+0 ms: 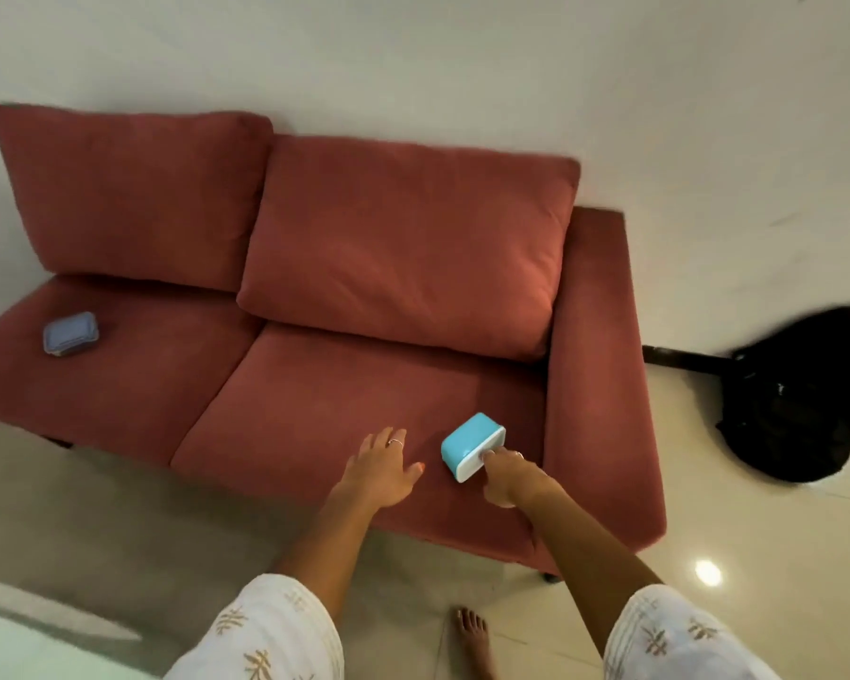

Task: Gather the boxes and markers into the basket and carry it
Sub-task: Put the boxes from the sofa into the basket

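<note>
A turquoise box (pixel 469 441) with a white base is tilted just above the right seat of a red sofa (pixel 315 395). My right hand (pixel 508 476) grips its white near edge, fingers curled round it. To the left of the box my left hand (pixel 383 466) hovers over the seat with its fingers spread, holding nothing. A small lilac-blue lidded box (pixel 71 333) lies flat on the far left seat cushion. No basket and no markers are in view.
Two red back cushions (pixel 403 247) lean on the white wall. A black bag (pixel 801 400) slumps on the tiled floor right of the sofa's arm. A pale tabletop corner (pixel 30 635) shows at bottom left. My bare foot (pixel 474 640) stands on the floor.
</note>
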